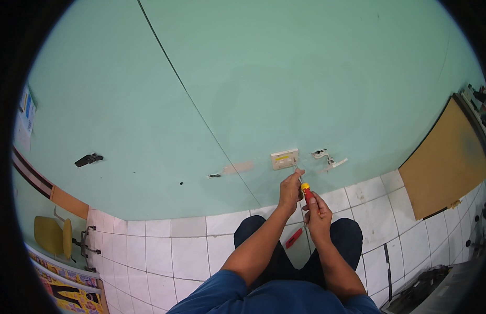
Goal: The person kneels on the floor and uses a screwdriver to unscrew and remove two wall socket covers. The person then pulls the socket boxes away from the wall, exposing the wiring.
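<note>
A screwdriver (307, 193) with a red and yellow handle points up at a white wall plate (277, 162) low on the green wall. My right hand (319, 213) is closed around its handle. Beside the shaft, my left hand (291, 191) has its fingers drawn together around it, just below the plate. The screwdriver's tip is near the plate's lower right part; whether it sits in a screw is too small to tell. A yellow strip shows across the plate's face.
Right of the plate, an opening in the wall has a white fitting (336, 164) hanging from it. A red tool (294, 238) lies on the tiles between my knees. A brown board (444, 162) leans at the right; a yellow-green chair (49, 235) stands far left.
</note>
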### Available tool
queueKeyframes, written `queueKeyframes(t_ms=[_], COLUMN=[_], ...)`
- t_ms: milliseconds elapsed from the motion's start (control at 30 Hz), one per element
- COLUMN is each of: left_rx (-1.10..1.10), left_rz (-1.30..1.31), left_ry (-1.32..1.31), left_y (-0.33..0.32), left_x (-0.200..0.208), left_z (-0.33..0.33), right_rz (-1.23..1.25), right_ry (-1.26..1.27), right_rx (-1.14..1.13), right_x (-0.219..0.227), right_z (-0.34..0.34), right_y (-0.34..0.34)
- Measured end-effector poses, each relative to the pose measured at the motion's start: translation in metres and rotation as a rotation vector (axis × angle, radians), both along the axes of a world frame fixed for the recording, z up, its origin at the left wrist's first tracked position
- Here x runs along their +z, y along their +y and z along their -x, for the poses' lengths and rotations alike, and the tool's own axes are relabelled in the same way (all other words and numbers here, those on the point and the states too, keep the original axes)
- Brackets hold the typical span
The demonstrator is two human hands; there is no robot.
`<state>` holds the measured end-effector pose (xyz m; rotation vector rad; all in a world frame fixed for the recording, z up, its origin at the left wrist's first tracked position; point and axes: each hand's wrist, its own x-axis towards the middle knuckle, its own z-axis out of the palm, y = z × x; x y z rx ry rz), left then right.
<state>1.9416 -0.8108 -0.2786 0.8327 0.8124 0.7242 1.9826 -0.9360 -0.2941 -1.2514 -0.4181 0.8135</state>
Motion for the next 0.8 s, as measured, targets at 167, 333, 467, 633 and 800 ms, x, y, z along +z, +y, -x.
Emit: queueKeyframes(t_ms=[167,333,467,633,800], left_rx=[-0.007,-0.013,-0.03,-0.077,-0.188], left_rz=[-0.108,-0.098,-0.097,-0.292,-0.326], left_ry=[0.108,0.081,0.14,0.289,0.41], left_y=[0.0,-0.003,-0.003,-0.002,-0.008], left_x=[0.009,0.004,-0.005,-0.011,-0.01], left_z=[0.001,0.002,0.002,0.008,0.018], right_rz=[-0.003,0.039,-0.066,-0.161,-0.083], right_ry=[0.003,0.006,0.31,0.663,-0.816], right_rx=[-0.014,-0.031,0.0,0.017,-0.246], right_x=[-0.002,-0.003,-0.004,-0.018,-0.025], right_z=[-0.002,0.0,0.001,0.002,0.016], right_y=[0.004,0.007,0.006,0.007,0.022])
